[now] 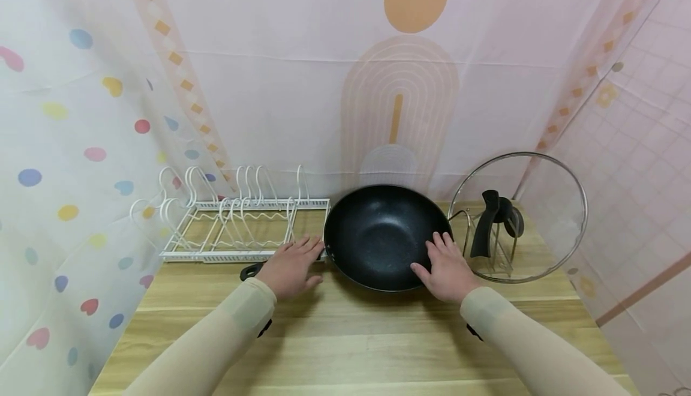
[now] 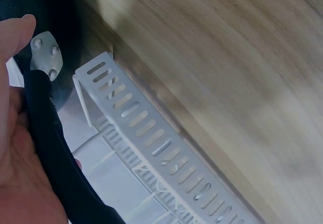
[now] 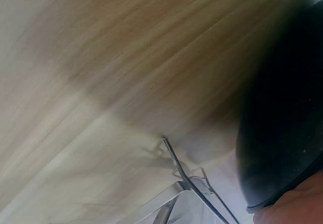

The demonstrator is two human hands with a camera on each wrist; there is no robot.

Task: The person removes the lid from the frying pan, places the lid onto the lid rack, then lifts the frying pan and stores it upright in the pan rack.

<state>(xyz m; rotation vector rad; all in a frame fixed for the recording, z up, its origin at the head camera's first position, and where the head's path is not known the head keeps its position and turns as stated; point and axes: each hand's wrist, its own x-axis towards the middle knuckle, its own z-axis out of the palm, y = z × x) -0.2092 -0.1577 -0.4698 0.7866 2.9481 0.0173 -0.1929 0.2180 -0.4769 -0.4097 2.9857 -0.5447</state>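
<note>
A black wok point(image 1: 385, 234) sits upright on the wooden table, its long handle point(image 2: 50, 138) pointing left. My left hand point(image 1: 291, 267) lies over the handle near the wok, fingers extended and thumb apart; in the left wrist view the palm is against the handle, beside its riveted metal bracket point(image 2: 46, 55). On the wok's right side rests my right hand point(image 1: 447, 269), fingers spread over the rim and thumb reaching toward the front edge. Only a small part of that hand shows in the right wrist view, touching the wok's rim.
Behind the left hand stands a white wire dish rack point(image 1: 232, 257) with upright hoops. To the right, a glass lid point(image 1: 584, 204) with a black knob leans upright in a metal wire stand point(image 1: 513, 252). Patterned curtains point(image 1: 281, 114) enclose the wooden table point(image 1: 356, 348).
</note>
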